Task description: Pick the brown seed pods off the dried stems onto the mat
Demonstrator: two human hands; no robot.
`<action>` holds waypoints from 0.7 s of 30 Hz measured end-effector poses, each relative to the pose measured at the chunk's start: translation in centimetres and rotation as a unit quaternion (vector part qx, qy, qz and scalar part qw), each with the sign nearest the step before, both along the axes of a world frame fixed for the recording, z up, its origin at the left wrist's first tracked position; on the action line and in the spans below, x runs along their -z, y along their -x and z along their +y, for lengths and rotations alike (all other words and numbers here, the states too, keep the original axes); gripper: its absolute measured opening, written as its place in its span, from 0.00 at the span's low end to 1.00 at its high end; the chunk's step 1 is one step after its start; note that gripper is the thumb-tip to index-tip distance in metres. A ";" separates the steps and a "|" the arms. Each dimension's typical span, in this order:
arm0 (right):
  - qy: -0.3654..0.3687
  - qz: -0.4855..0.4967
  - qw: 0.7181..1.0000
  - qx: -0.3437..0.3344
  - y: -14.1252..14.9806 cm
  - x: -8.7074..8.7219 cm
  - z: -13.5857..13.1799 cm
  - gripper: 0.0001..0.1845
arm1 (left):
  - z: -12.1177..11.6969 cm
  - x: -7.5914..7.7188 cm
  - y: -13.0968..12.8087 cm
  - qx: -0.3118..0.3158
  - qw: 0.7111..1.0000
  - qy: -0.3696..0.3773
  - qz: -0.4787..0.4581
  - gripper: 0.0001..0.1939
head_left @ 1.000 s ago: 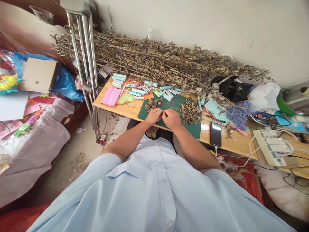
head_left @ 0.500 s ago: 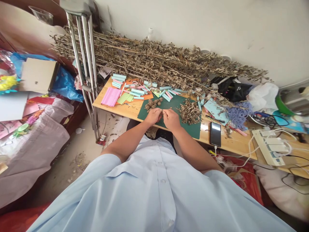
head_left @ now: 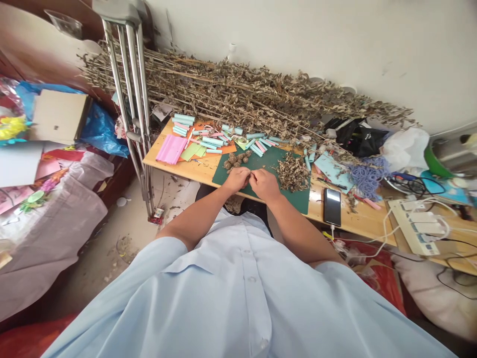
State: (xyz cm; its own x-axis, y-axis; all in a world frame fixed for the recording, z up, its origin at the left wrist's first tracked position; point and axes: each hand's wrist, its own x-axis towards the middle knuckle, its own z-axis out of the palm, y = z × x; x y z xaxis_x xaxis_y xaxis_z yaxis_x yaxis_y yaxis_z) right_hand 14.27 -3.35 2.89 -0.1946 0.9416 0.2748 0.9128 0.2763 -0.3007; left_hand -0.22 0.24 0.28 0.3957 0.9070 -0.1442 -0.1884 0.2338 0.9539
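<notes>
My left hand [head_left: 237, 180] and my right hand [head_left: 264, 184] meet fingertip to fingertip over the near edge of a green cutting mat [head_left: 274, 156]. Both are closed in a pinch; whatever lies between the fingers is too small or hidden to name. Just beyond my left hand sits a cluster of brown balls of dried leaf [head_left: 234, 160]. To the right of my right hand is a heap of loose dried leaves [head_left: 293, 173] on the mat.
Long dried stalks [head_left: 238, 89] lie along the back. Blue and pink paper rolls [head_left: 212, 140] cover the table's left part. A phone [head_left: 332, 206], purple yarn [head_left: 370, 177] and a power strip [head_left: 415, 228] are on the right. Metal crutches [head_left: 130, 99] stand at the left edge.
My right hand shifted slightly away from the left at half a second ago, then came back against it. The left hand has barely moved; the leaf balls and heap look the same.
</notes>
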 end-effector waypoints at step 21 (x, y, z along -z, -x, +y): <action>0.120 0.428 0.876 0.186 1.5 1.4 0.3 0.13 | -0.1 1.1 -0.1 0.004 0.999 -0.037 0.020 0.15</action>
